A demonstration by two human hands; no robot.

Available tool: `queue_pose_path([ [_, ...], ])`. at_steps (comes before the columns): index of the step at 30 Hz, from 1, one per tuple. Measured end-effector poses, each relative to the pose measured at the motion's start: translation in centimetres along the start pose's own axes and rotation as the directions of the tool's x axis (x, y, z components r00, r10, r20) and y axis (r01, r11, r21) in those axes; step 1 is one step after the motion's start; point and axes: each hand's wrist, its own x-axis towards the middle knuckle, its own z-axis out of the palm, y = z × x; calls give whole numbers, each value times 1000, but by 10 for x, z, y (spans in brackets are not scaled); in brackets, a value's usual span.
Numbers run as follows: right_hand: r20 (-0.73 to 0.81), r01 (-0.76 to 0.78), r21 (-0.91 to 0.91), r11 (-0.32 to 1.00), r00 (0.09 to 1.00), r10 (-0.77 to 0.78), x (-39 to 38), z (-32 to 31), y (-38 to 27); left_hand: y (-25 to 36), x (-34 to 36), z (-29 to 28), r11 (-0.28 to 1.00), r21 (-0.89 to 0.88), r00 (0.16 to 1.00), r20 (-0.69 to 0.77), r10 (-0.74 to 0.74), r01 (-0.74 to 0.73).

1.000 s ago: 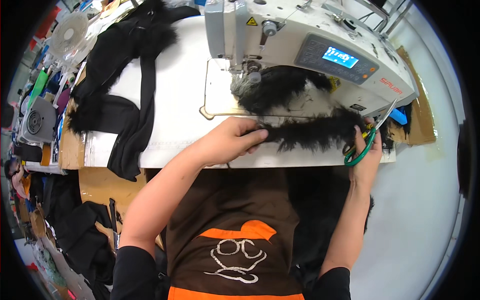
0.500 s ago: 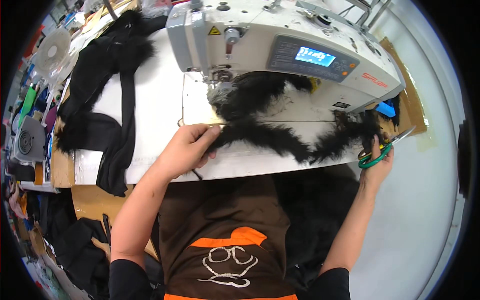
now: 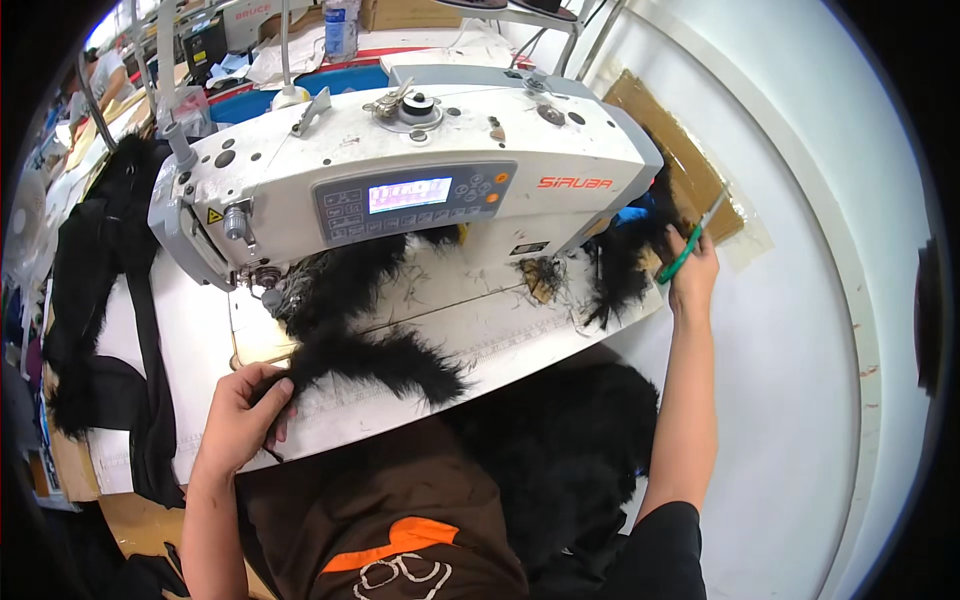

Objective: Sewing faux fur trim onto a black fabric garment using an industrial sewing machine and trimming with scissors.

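Note:
My left hand (image 3: pixel 248 412) is closed in a pinch on the end of a black fur strip (image 3: pixel 385 362), near the front edge of the sewing table. The strip runs to the right from my fingers. More black fur (image 3: pixel 340 285) lies behind it, beside the needle area of the white sewing machine (image 3: pixel 420 150). At the table's right end my right hand (image 3: pixel 694 275) grips green-handled scissors (image 3: pixel 684 252), blades pointing up and away. Its fingertips reach the edge of another black fur piece (image 3: pixel 622 262); whether they also hold it I cannot tell.
Black fur-trimmed fabric (image 3: pixel 105 250) lies on the table's left side. Fur scraps (image 3: pixel 540 278) sit below the machine's arm. Brown cardboard (image 3: pixel 690 165) leans at the right by the white wall. A large black fur bundle (image 3: pixel 570 450) hangs below the table's front edge.
The view has swung right, so the machine appears further left. The right-hand fur piece now lies well apart from the strip in my left hand. Both hands keep their grips.

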Motion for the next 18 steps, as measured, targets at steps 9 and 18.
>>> queue_pose_path([
  [9,139,-79,-18,997,987,81,73,43,39,-4,-1,4,1000,-11,997,-82,10,-11],
  [18,-105,149,-176,973,980,-169,-3,30,-3,-4,-2,3,999,-33,996,-83,33,-36],
])
